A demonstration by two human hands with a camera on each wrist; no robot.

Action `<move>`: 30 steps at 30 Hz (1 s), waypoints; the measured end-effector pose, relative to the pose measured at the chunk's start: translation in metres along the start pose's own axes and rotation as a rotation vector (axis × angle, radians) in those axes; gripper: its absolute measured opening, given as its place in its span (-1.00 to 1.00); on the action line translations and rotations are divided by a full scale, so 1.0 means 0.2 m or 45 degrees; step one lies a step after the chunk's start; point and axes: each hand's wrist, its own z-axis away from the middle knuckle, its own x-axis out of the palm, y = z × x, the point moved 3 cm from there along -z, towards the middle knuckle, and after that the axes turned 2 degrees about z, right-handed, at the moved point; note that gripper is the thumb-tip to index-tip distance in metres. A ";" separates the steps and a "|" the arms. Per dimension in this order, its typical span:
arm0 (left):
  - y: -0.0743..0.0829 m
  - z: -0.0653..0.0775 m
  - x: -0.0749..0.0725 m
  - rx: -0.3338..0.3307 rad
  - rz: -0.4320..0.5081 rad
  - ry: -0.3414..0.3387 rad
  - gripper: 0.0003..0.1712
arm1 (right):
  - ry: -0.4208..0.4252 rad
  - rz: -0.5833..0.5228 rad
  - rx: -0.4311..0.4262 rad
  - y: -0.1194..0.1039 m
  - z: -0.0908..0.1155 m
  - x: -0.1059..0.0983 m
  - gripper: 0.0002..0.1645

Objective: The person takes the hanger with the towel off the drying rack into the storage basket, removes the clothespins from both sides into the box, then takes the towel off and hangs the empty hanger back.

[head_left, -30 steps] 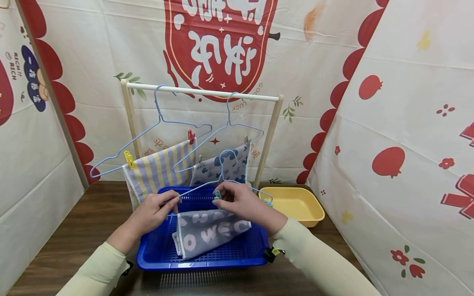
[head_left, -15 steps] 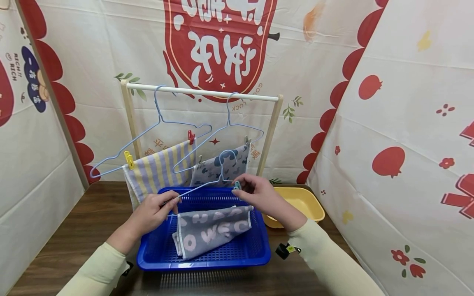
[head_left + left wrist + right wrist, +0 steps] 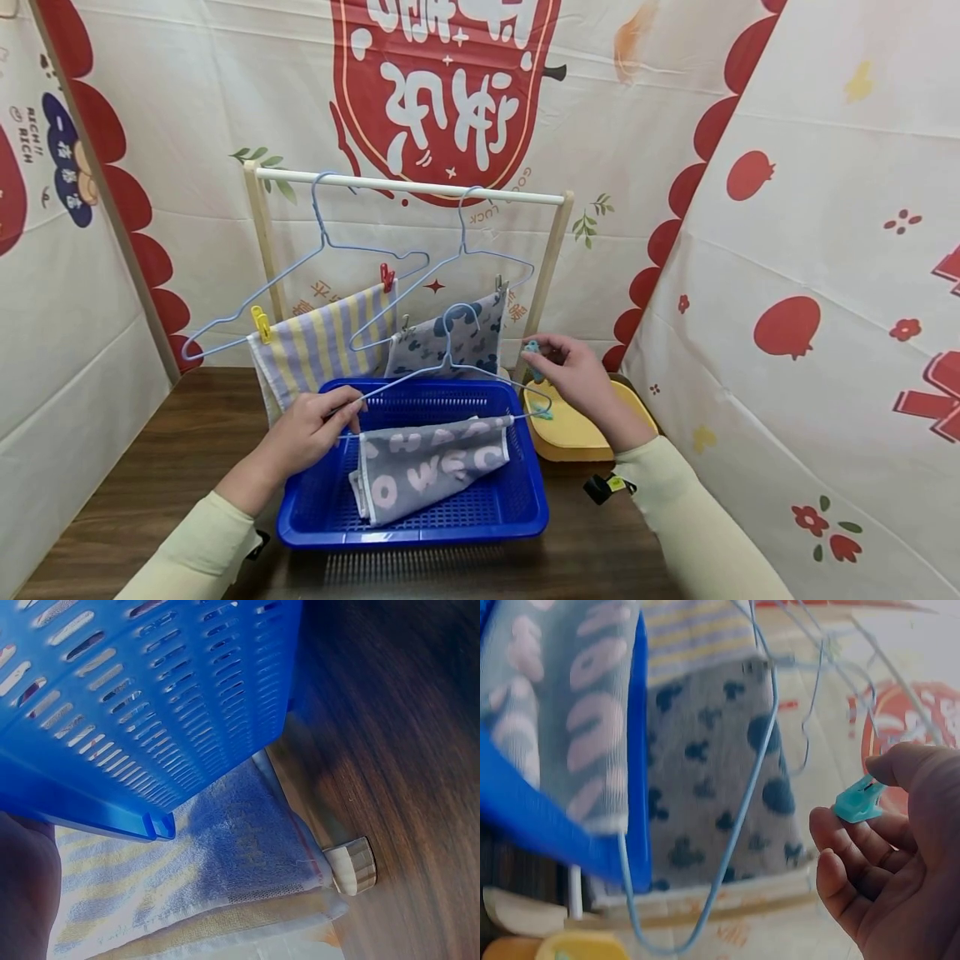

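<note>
My left hand (image 3: 347,414) grips the left end of a light blue wire hanger (image 3: 450,360) held over a blue basket (image 3: 315,508). A grey towel with pink letters (image 3: 427,471) hangs from the hanger's bar into the basket. My right hand (image 3: 536,354) is raised off the hanger, above a yellow tub (image 3: 581,433), and pinches a teal clothespin (image 3: 532,347). In the right wrist view the clothespin (image 3: 859,801) sits between thumb and fingers, beside the hanger wire (image 3: 742,810).
A wooden rack (image 3: 408,189) behind the basket carries two hangers: one with a striped towel (image 3: 322,346), one with a grey towel with a dark pattern (image 3: 457,337). Printed fabric walls close in left, back and right. The striped towel (image 3: 187,885) hangs to the dark wooden table (image 3: 405,750).
My right hand left the middle of the hanger and moved right and upward with the teal clothespin, now over the yellow tub. The left hand and hanger stayed put.
</note>
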 end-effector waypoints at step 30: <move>0.00 -0.01 0.01 0.011 -0.004 0.007 -0.66 | -0.339 0.501 0.299 0.79 -0.12 0.04 -0.76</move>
